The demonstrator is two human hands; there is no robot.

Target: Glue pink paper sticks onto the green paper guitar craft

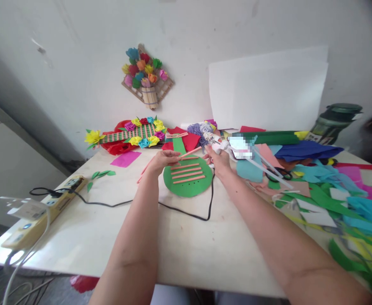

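My left hand [164,159] is closed in a pinch on a thin pink strip [190,153], held just above the top of a round green paper piece [187,185] that carries several pink strips laid across it. My right hand [218,159] grips a white hot glue gun [233,146] at the green piece's upper right edge, its nozzle pointing left toward the strip. The glue gun's black cord [186,212] loops over the table in front of the green piece.
A power strip [42,207] lies at the table's left edge. A paper flower craft [131,136] rests at the back. Heaps of coloured paper scraps [332,182] and scissors [279,173] cover the right side. A dark green jar [333,120] stands far right.
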